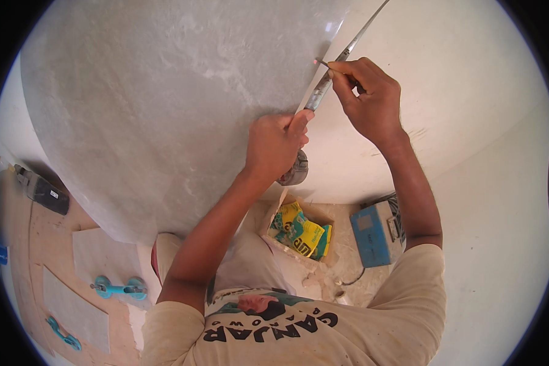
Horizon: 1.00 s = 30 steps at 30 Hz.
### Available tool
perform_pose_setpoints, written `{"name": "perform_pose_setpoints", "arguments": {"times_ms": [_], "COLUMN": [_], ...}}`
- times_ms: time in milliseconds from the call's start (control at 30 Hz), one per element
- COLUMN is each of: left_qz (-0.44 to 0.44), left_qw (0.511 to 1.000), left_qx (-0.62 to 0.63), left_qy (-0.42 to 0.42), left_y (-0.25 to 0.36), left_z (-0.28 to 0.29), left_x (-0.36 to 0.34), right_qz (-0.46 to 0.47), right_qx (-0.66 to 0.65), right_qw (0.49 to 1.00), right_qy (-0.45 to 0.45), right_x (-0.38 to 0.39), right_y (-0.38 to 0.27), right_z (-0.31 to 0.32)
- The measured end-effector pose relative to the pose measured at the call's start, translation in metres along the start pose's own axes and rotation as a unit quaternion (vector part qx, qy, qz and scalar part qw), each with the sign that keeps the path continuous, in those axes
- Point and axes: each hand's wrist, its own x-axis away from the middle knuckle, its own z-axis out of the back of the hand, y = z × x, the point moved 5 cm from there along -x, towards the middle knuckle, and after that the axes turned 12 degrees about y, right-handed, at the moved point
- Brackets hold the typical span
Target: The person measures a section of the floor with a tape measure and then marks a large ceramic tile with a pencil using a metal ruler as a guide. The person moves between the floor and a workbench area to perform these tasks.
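Observation:
A large grey tile (158, 116) with a polished, mottled face fills the upper left. My left hand (276, 145) is closed around a tape measure (295, 171), whose round case shows below the fist. Its metal blade (320, 93) runs out past my thumb, up and to the right, beside the tile's right edge. My right hand (372, 97) pinches a thin pencil (322, 63), which crosses near the blade with its tip at the tile's edge.
Below my hands stands an open cardboard box (317, 213) with yellow-green packets (302, 232). A blue case (372, 238) is right of it. At the left are turquoise suction lifters (121, 288), cut tile pieces (73, 308) and a black power tool (43, 190). A pale wall (482, 110) rises at right.

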Motion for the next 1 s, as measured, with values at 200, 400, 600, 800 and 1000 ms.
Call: {"name": "perform_pose_setpoints", "arguments": {"times_ms": [200, 400, 600, 800, 1000], "left_qz": [-0.033, -0.047, -0.065, -0.036, -0.025], "left_qw": [0.999, 0.998, 0.993, 0.991, 0.991], "left_qx": [-0.019, 0.034, 0.097, 0.130, 0.127], "left_qy": [0.011, -0.004, 0.013, 0.019, 0.039], "left_y": [-0.006, -0.004, 0.013, 0.024, 0.009], "left_z": [0.000, 0.002, 0.003, 0.007, 0.000], "left_x": [-0.001, 0.004, 0.010, 0.015, 0.013], "right_qz": [0.011, -0.003, -0.003, -0.006, -0.047], "right_qx": [-0.009, -0.034, -0.047, -0.042, -0.058], "right_qw": [0.999, 0.992, 0.985, 0.982, 0.981], "right_qy": [0.050, 0.122, 0.166, 0.184, 0.180], "right_x": [-0.002, 0.001, 0.012, 0.023, 0.028], "right_y": [-0.016, -0.018, -0.021, -0.029, -0.015], "right_z": [0.017, 0.046, 0.073, 0.091, 0.094]}}
